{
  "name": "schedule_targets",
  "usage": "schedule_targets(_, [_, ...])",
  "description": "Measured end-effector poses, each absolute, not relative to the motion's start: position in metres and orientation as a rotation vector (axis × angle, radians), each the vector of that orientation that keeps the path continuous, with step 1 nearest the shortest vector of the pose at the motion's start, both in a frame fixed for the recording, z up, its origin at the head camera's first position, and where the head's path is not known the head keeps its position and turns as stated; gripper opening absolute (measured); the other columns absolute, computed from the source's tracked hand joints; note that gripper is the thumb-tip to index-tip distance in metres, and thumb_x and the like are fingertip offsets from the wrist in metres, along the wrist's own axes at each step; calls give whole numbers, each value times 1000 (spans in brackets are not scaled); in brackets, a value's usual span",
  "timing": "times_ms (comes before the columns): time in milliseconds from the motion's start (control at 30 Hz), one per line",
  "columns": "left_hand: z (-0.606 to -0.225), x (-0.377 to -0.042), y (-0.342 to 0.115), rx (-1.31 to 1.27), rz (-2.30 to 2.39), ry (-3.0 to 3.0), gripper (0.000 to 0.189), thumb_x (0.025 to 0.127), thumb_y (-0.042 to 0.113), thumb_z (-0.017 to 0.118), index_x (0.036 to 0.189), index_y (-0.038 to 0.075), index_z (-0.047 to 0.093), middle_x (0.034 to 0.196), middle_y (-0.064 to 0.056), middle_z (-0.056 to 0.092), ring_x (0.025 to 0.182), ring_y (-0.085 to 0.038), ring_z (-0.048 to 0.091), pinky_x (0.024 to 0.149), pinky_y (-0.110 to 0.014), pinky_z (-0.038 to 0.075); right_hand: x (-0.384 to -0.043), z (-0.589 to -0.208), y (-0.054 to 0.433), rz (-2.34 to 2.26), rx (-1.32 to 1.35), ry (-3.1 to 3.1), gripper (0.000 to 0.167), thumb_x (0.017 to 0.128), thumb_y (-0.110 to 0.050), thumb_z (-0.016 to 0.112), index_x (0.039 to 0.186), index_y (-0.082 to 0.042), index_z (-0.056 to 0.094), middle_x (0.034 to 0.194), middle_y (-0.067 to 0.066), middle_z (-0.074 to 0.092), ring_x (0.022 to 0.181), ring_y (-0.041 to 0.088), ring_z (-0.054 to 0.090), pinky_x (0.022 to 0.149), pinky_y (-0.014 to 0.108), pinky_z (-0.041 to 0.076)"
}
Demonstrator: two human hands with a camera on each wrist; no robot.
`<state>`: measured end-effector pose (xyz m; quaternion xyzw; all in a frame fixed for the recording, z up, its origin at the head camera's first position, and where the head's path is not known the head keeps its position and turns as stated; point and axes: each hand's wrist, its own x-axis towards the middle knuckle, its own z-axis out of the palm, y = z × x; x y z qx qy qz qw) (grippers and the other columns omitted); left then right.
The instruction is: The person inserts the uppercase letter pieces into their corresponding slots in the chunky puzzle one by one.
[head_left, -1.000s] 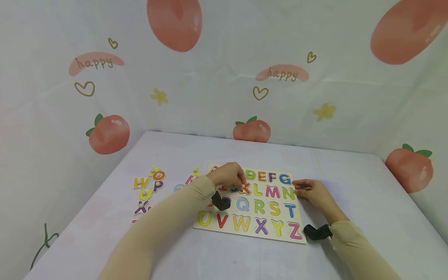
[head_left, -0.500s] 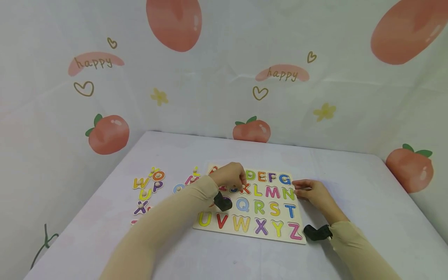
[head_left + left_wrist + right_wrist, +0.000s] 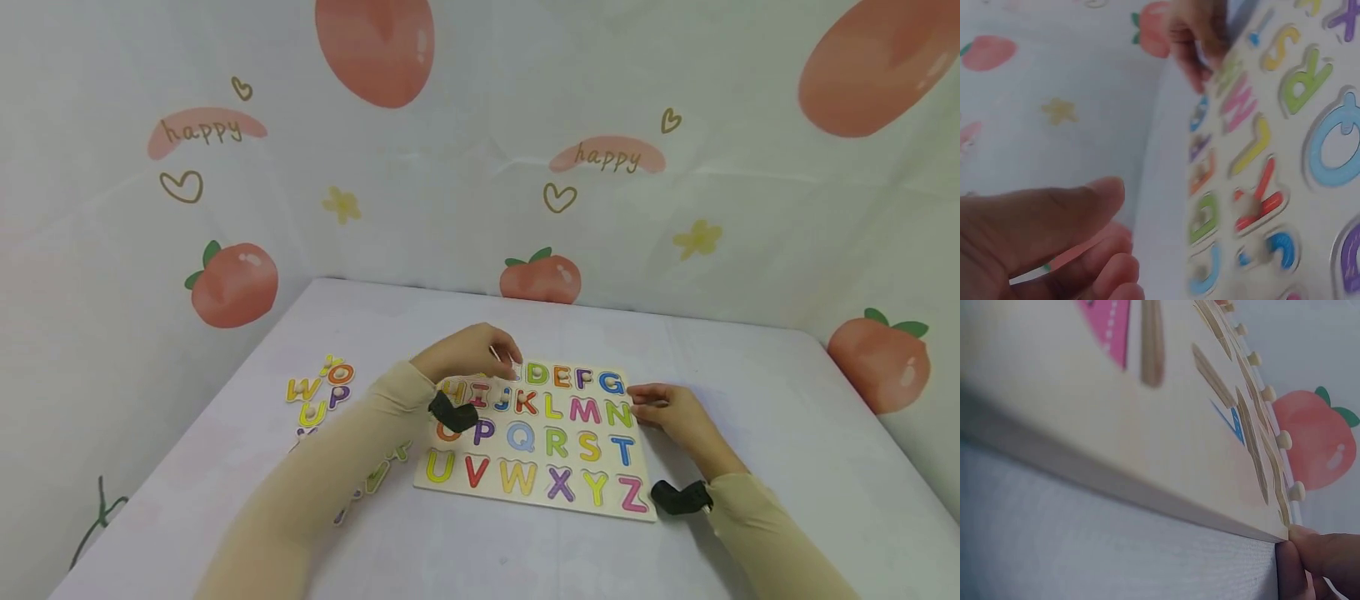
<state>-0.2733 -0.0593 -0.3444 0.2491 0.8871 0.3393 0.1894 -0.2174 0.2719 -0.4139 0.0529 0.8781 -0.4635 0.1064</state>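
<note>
A wooden alphabet puzzle board (image 3: 487, 493) lies on the table. My left hand (image 3: 468, 352) hovers over its upper left part, thumb and fingers apart and holding nothing; in the left wrist view, a gap shows beyond the thumb (image 3: 1107, 197). Below that hand the red K piece (image 3: 527, 403) sits in its slot, its knob up, with the blue J piece (image 3: 1279, 249) beside it. The D piece (image 3: 536, 374) and the G piece (image 3: 611, 383) are among those seated in the top row. My right hand (image 3: 671, 414) pinches the board's right edge between thumb (image 3: 1329, 550) and fingers.
Loose knobbed letters lie left of the board, among them a yellow W (image 3: 302, 390), an orange O (image 3: 341, 374) and a purple P (image 3: 339, 395). My left sleeve (image 3: 330, 479) covers part of them. A fruit-print cloth (image 3: 450, 192) hangs behind the table.
My left hand has let go of the K piece's knob and moved up and left, its fingers spreading. K stays in its slot. The right hand has kept its place.
</note>
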Motion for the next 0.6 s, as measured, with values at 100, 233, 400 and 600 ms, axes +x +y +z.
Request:
schedule_targets(100, [-333,-271,-84,708,997,2494,27,88,20,70,112,7,68,93,-2,67,87,-19,63,76,-32,52,-217,-412,272,-1358,161,2586,40,92,-10,64,128,6,56,119,23,61,83,8,59,70,17,51])
schedule_targets(233, [-323,-264,-121,653,1059,2498,26,91,20,67,113,7,67,97,-6,67,92,-28,64,82,-40,53,-217,-412,272,-1350,162,2592,40,92,-10,64,128,6,56,118,22,61,83,9,59,70,17,50])
schedule_targets(400, [-315,-258,-177,558,1137,2574,26,93,18,64,115,6,65,104,-9,67,93,-27,63,83,-38,53,-217,-413,271,-1355,162,2600,39,92,-10,64,127,6,57,117,22,62,83,8,59,69,16,50])
schedule_targets(600, [-319,-258,-241,388,1178,2665,33,94,24,62,120,4,62,109,-15,63,99,-28,62,87,-38,53,-215,-412,269,-1332,168,2612,40,92,-12,65,127,5,57,118,22,61,85,12,58,69,17,50])
